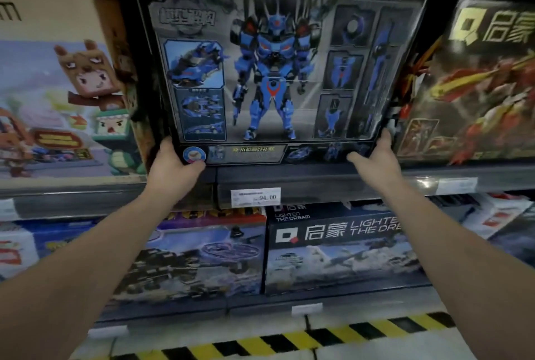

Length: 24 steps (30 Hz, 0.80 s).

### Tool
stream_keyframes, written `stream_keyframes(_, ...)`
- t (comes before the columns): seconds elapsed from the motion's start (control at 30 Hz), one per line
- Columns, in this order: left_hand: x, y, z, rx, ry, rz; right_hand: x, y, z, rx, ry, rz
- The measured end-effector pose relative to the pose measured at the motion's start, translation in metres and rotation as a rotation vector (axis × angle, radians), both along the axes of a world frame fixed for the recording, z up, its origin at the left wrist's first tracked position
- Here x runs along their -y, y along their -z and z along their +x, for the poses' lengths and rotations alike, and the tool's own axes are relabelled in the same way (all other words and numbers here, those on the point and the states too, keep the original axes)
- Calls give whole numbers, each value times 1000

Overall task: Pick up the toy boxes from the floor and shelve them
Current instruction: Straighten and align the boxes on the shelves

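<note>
Head cam, wide-angle. Faces fwd, tilted slightly down, at shelf rail (318,183) from close range. Upper centre filled by blue-robot toy box (275,70); hazard-striped floor tape (289,341) at near edge. Straight lines bow twd frame edges.

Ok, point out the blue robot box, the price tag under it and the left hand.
blue robot box (272,50), head view, on the printed robot's chest.
price tag (256,197), head view, middle of the white label.
left hand (173,170), head view, back of the hand.
</note>
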<state>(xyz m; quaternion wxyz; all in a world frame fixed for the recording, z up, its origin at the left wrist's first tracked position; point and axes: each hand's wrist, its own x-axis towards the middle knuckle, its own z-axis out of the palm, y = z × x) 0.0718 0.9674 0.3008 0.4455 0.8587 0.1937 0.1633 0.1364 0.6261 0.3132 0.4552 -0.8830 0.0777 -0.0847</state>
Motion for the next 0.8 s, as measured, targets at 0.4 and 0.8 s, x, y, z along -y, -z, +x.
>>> stream_keyframes(0.4, 18, 3, -14, 51, -69, 30, 20, 9, -6, 59, -89, 52)
stream_keyframes(0.8, 20, 8, -35, 47, -123, 178, 29, 14, -17, 115, -163, 7)
